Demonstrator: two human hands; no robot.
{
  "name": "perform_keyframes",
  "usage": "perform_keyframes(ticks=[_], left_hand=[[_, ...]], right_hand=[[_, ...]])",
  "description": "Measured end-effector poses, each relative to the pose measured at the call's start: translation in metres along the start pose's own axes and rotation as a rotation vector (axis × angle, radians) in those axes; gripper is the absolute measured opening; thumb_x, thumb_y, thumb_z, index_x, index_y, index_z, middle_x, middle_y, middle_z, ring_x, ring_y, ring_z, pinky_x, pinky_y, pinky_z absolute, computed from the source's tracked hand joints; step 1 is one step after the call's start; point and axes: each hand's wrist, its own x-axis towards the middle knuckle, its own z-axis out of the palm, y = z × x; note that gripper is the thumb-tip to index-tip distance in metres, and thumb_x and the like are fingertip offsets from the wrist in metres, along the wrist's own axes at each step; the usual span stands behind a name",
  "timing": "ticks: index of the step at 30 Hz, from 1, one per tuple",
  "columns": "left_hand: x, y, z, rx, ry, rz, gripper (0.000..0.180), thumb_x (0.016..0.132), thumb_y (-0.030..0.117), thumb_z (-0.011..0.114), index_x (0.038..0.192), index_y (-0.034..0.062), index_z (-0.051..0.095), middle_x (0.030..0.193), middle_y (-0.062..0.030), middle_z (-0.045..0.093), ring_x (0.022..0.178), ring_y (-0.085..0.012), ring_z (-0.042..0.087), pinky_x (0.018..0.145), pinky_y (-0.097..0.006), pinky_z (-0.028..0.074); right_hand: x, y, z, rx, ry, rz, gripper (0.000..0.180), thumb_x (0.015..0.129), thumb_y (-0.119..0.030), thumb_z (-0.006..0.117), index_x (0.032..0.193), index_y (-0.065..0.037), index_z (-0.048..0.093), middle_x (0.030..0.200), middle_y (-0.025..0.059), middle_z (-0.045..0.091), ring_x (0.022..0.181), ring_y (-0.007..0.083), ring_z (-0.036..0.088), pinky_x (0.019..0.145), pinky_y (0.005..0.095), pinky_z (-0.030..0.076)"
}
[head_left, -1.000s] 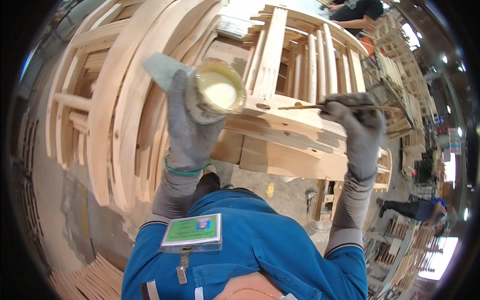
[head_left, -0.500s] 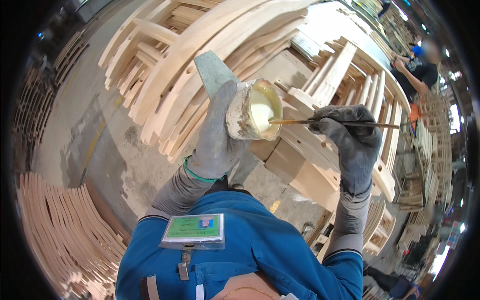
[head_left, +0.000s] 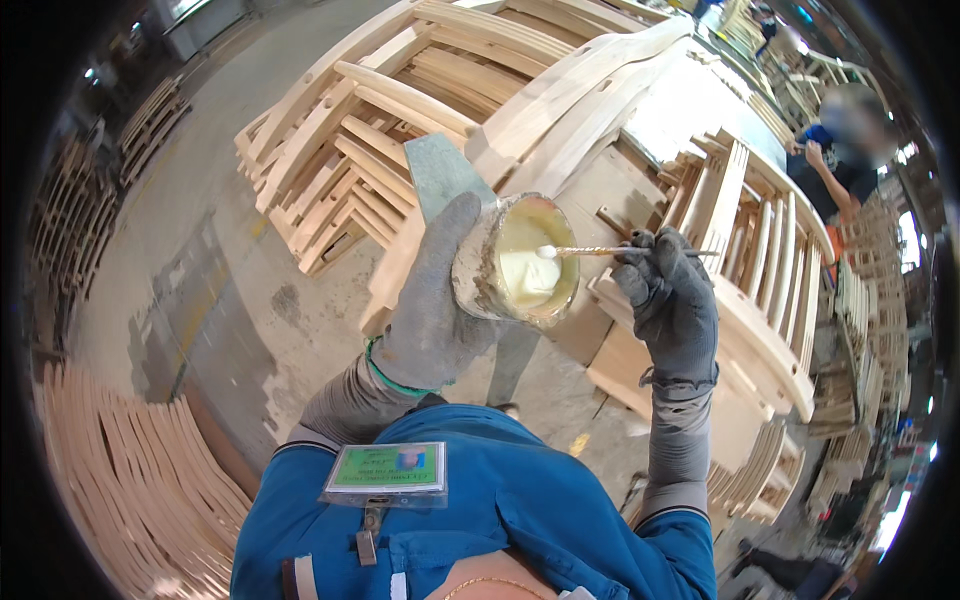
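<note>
My left hand [head_left: 425, 310], in a grey glove, is wrapped round a crusted cup [head_left: 478, 268]. The cup tilts so its mouth faces right, and thick cream-white paste, which looks like glue [head_left: 532, 282], lies inside. A flat grey-green piece [head_left: 446, 176] sticks out beyond the left fingers; whether it is joined to the cup I cannot tell. Between the gloved fingers of my right hand [head_left: 672, 310] is a thin stick [head_left: 605, 250]. Its left end, coated with a white blob, is over the cup's mouth, just above the paste.
Pale wooden frames [head_left: 370, 160] are stacked beyond my left hand, and a slatted wooden frame [head_left: 770, 270] lies beyond my right. Curved wooden slats [head_left: 140, 480] stand at lower left. A person [head_left: 835, 160] sits or stands at the far right. Cardboard [head_left: 625, 365] lies under the right-hand frame.
The stick's tip has come up out of the paste with a white blob on it. My right hand has moved slightly left and lower. The view has shifted over the stacked frames.
</note>
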Motion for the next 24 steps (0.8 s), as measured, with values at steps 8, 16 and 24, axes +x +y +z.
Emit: perform_keyframes(ticks=[8,16,24], left_hand=[[-0.012,0.121,-0.075,0.71,-0.032,0.353,0.053,0.094,0.037,0.04,0.136,0.0061,0.031,0.13,-0.0145,0.044,0.12,-0.0278,0.046,0.097,-0.044,0.044],[-0.01,0.179,-0.105,0.206,0.191,0.007,0.055,0.094,0.047,0.034,0.134,0.0098,0.036,0.13,-0.0144,0.045,0.119,-0.0308,0.047,0.094,-0.051,0.044],[-0.002,0.207,-0.119,-0.021,0.114,-0.127,0.055,0.094,0.048,0.033,0.133,0.0106,0.037,0.129,-0.0154,0.045,0.118,-0.0327,0.047,0.093,-0.053,0.045]], right_hand=[[0.041,0.051,0.067,-0.133,0.127,-0.345,0.015,0.09,-0.013,0.055,0.092,0.002,0.053,0.077,0.0173,0.064,0.064,0.0228,0.066,0.059,0.0317,0.06],[0.06,0.069,0.139,-0.946,0.279,-0.653,0.015,0.079,-0.009,0.071,0.083,0.001,0.06,0.073,0.0083,0.066,0.065,0.0104,0.063,0.059,0.0217,0.052],[0.074,0.08,0.157,-1.403,0.243,-0.57,0.023,0.081,-0.021,0.071,0.078,-0.002,0.058,0.062,0.004,0.061,0.056,0.0065,0.056,0.05,0.0212,0.043]])
